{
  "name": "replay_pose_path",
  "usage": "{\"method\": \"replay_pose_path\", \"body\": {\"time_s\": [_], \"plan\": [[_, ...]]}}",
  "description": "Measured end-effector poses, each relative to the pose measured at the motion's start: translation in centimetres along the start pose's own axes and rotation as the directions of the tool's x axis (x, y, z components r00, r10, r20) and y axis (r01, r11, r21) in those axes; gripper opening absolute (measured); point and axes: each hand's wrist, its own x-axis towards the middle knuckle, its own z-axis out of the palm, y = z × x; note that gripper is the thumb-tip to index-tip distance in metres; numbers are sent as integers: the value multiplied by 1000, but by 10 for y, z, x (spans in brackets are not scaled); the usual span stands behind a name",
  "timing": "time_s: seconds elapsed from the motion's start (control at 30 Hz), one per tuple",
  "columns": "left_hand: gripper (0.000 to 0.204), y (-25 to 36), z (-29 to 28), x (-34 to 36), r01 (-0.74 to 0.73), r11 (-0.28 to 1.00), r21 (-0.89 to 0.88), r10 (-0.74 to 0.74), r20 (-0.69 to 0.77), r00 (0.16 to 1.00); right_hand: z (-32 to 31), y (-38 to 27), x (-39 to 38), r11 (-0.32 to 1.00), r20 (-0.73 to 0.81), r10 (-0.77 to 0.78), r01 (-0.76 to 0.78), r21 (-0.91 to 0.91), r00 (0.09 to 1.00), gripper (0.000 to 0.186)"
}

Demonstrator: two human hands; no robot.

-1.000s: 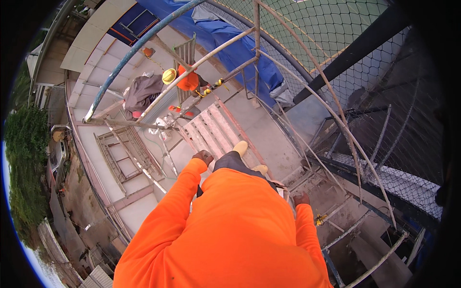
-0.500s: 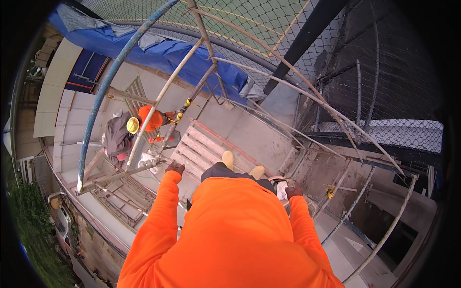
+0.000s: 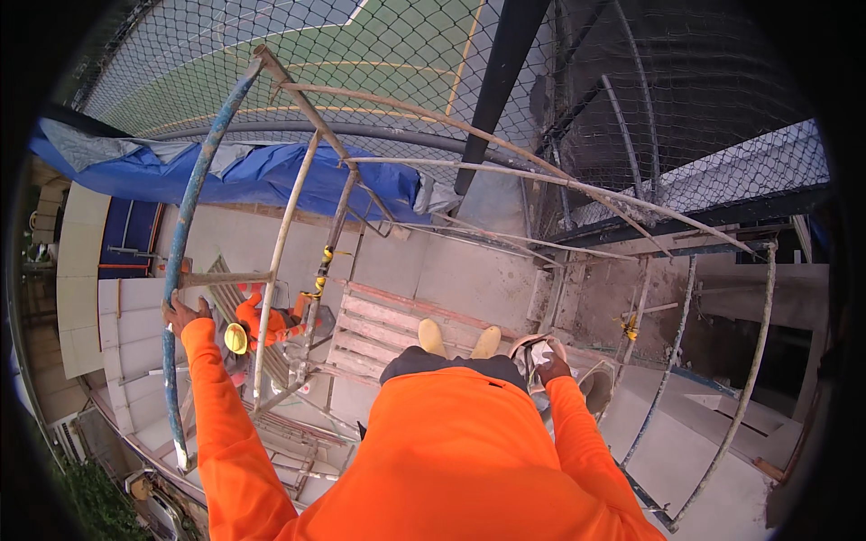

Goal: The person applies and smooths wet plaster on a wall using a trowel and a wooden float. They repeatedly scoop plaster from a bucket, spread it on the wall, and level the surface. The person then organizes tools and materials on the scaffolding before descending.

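Note:
On the left, my left hand (image 3: 185, 313) is at the blue scaffold pole (image 3: 172, 356), its fingers curled round it. My right hand (image 3: 552, 368) is lowered beside my right hip, closed on a crumpled white cloth (image 3: 539, 351). That cloth lies at the mouth of a round bucket (image 3: 519, 343), which my hand partly hides. Another bucket-like round container (image 3: 597, 386) stands to the right of this hand. My tan boots (image 3: 431, 337) are on a slatted plank platform (image 3: 365, 335).
Pale scaffold bars (image 3: 287, 212) cross ahead and at left. Yellow ties (image 3: 322, 270) wrap one joint. Below left, a person in an orange top and yellow helmet (image 3: 236, 338) is at work. A blue tarp (image 3: 298, 180) and chain-link fence (image 3: 361, 99) lie beyond. More poles (image 3: 753, 361) rise at right.
My left arm has swung out to the left, and that hand has taken hold of the blue pole. The view has turned. My right hand stays at the white cloth.

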Motion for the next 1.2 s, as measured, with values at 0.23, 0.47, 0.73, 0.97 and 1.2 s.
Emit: {"method": "replay_pose_path", "body": {"time_s": [0.23,0.47,0.73,0.97,1.2], "plan": [[92,8,7,23,97,995,31,-100,79,992,7,2,-19,998,10,66,-66,-1,998,59],[88,48,7,-91,118,964,-239,-62,230,971,20,21,9,998,124,-62,63,-1,990,56],[84,74,-71,-422,345,904,-252,-18,784,621,-14,-30,114,848,355,-110,274,-453,928,74],[83,13,-180,-614,694,662,283,-701,562,439,-35,-229,233,525,462,-322,562,-639,826,66],[86,-13,-144,-722,960,11,281,-844,517,-141,112,-503,122,179,687,-600,907,-382,409,57]]}}
